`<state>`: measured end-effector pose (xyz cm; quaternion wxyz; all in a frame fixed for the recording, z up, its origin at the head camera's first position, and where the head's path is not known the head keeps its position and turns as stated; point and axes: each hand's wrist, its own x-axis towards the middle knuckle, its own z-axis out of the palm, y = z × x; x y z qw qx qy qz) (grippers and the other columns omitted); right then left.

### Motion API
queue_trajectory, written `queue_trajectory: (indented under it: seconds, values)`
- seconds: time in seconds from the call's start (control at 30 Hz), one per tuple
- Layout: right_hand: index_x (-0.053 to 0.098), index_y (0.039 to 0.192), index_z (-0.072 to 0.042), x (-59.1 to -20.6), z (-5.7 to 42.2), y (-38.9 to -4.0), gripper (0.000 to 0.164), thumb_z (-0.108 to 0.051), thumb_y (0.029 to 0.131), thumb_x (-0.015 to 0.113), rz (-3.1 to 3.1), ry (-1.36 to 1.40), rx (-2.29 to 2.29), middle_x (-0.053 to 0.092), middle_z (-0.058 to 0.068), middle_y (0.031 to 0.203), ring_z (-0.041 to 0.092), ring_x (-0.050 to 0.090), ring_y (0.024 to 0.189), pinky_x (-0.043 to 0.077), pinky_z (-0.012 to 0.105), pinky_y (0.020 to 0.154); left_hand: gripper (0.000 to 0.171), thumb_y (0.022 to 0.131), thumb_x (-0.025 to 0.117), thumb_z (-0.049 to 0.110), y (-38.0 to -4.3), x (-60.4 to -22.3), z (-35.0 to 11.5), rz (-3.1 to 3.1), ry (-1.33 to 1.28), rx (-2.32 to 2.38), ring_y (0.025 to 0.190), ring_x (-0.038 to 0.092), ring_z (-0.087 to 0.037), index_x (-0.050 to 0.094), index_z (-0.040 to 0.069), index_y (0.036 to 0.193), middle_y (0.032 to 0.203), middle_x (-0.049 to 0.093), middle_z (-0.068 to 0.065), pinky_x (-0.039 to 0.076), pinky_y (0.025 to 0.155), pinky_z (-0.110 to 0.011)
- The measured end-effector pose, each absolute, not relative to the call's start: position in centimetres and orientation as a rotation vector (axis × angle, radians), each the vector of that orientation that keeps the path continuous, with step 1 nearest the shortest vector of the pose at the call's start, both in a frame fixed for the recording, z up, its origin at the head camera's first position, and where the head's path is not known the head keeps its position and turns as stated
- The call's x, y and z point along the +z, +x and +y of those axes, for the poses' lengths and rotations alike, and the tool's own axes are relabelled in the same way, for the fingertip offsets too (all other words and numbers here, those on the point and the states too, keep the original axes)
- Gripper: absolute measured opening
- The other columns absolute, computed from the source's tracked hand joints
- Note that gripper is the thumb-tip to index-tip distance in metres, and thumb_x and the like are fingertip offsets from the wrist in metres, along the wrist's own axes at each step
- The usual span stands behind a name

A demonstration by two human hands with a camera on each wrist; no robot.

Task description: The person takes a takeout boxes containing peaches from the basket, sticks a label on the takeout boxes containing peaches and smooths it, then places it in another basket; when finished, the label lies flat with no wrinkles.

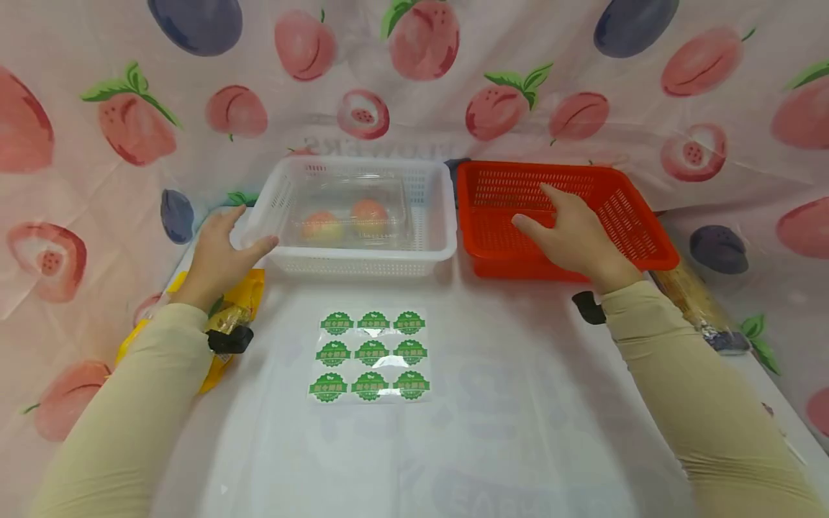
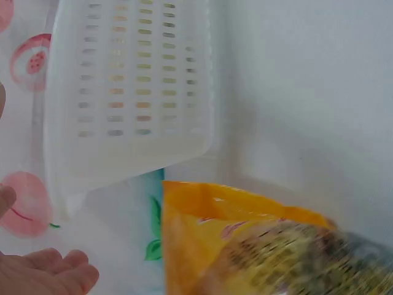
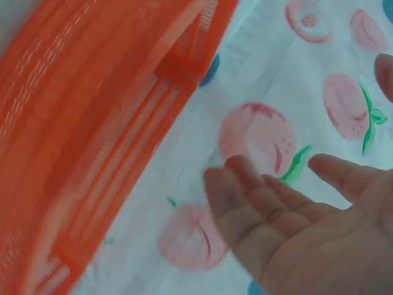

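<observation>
In the head view a white plastic basket (image 1: 363,255) holds a clear plastic box (image 1: 388,188) with two round reddish-yellow fruits (image 1: 369,214). My left hand (image 1: 220,252) hovers by the basket's left end, thumb and fingers spread; the left wrist view shows its fingertips (image 2: 77,276) apart from the basket wall. Over the front of a red basket (image 1: 512,267) my right hand (image 1: 570,226) is held, empty, thumb and fingers apart. The right wrist view also shows a gap between its fingers (image 3: 245,209) and the red basket.
A sheet of round green stickers (image 1: 371,354) lies on the white table (image 1: 505,403) before the baskets. At left, a yellow bag (image 1: 252,291) sits partly beneath my left forearm. Another clear package (image 1: 702,306) lies at right. A fruit-patterned cloth (image 1: 414,115) hangs behind.
</observation>
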<state>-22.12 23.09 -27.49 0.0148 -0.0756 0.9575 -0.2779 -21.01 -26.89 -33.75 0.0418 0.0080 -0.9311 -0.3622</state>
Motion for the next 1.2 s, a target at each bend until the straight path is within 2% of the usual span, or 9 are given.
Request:
queue_trajectory:
  seconds: [0.17,0.3,0.4,0.57,0.7,0.97,1.1,1.2]
  values:
    - [0.02,0.161,-0.014,-28.5,20.6,-23.1,0.089,-0.055,0.094,0.061,2.916,-0.282,-1.129,0.029,0.014,0.16,0.039,0.041,0.136,0.045,0.059,0.101,0.098,0.091,0.061,0.062,-21.4,-35.0,-27.4,-2.858,0.11,-1.238,0.14,0.026,-0.052,0.015,0.013,0.162,0.163,0.013,-0.024,0.027,0.11,-0.067]
    - [0.025,0.16,-0.019,-29.5,18.5,-24.3,0.086,-0.053,0.093,0.066,2.859,-0.351,-1.238,0.033,0.01,0.159,0.034,0.044,0.135,0.047,0.054,0.101,0.099,0.089,0.059,0.068,-21.5,-35.4,-27.3,-2.882,0.165,-1.314,0.139,0.03,-0.051,0.011,0.021,0.163,0.164,0.012,-0.021,0.032,0.108,-0.065]
    - [0.029,0.159,-0.019,-30.1,16.9,-25.3,0.085,-0.051,0.092,0.068,2.819,-0.397,-1.281,0.036,0.008,0.157,0.031,0.046,0.134,0.048,0.05,0.101,0.099,0.088,0.057,0.071,-21.6,-35.6,-27.0,-2.901,0.205,-1.348,0.138,0.031,-0.05,0.011,0.025,0.163,0.164,0.014,-0.021,0.03,0.109,-0.066]
    - [0.031,0.158,-0.02,-30.6,14.0,-26.5,0.082,-0.047,0.091,0.071,2.743,-0.458,-1.314,0.037,0.007,0.156,0.029,0.049,0.132,0.051,0.046,0.098,0.098,0.087,0.056,0.073,-22.2,-36.0,-26.5,-2.913,0.26,-1.391,0.144,0.019,-0.048,0.013,0.027,0.163,0.165,0.012,-0.019,0.018,0.112,-0.07]
    - [0.033,0.158,-0.019,-31.0,11.7,-27.3,0.08,-0.044,0.092,0.071,2.689,-0.504,-1.32,0.038,0.01,0.155,0.03,0.05,0.13,0.051,0.047,0.098,0.094,0.089,0.056,0.071,-22.5,-36.4,-26.4,-2.924,0.287,-1.389,0.147,0.013,-0.047,0.016,0.027,0.162,0.165,0.012,-0.017,0.013,0.113,-0.069]
    - [0.033,0.157,-0.015,-31.8,8.3,-28.9,0.079,-0.046,0.093,0.069,2.661,-0.57,-1.271,0.035,0.005,0.159,0.033,0.05,0.131,0.048,0.046,0.102,0.089,0.091,0.057,0.068,-22.7,-36.7,-26.4,-2.894,0.344,-1.463,0.146,0.014,-0.048,0.017,0.032,0.162,0.166,0.009,-0.017,0.016,0.112,-0.071]
    - [0.032,0.158,-0.013,-32.4,6.8,-29.6,0.08,-0.046,0.094,0.068,2.652,-0.591,-1.234,0.032,0.006,0.16,0.036,0.044,0.135,0.042,0.047,0.108,0.092,0.088,0.057,0.072,-22.6,-36.6,-26.4,-2.881,0.356,-1.5,0.148,0.01,-0.046,0.016,0.035,0.161,0.167,0.006,-0.015,0.013,0.112,-0.072]
    - [0.031,0.158,-0.014,-33.0,6.0,-30.0,0.081,-0.047,0.094,0.067,2.648,-0.573,-1.216,0.031,0.005,0.161,0.033,0.035,0.142,0.034,0.05,0.114,0.092,0.087,0.058,0.072,-22.5,-36.7,-26.4,-2.87,0.359,-1.518,0.149,0.008,-0.046,0.015,0.037,0.161,0.167,0.005,-0.014,0.012,0.111,-0.072]
